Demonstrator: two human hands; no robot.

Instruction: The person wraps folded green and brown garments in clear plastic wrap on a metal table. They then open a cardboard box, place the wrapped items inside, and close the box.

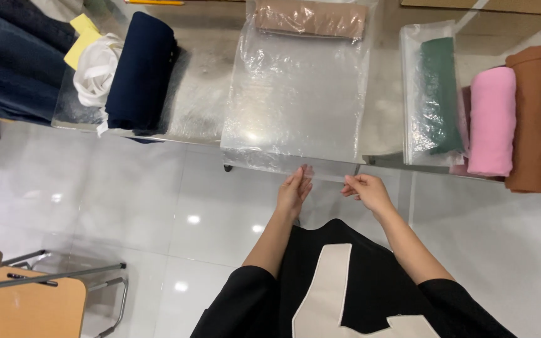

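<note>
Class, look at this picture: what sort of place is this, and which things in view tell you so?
Probably a clothing packing workroom: folded cloths lie in a row on a steel table, one green piece already sits in a plastic bag, and both hands hold another clear bag.

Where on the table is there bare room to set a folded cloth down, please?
Bare steel lies between the navy cloth and the clear bag, and between that bag and the bagged green cloth. The right end, by the pink cloth, is crowded.

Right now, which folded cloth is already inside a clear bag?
The green cloth, sealed in the bag on the right; the pink, brown and navy ones lie bare.
</note>
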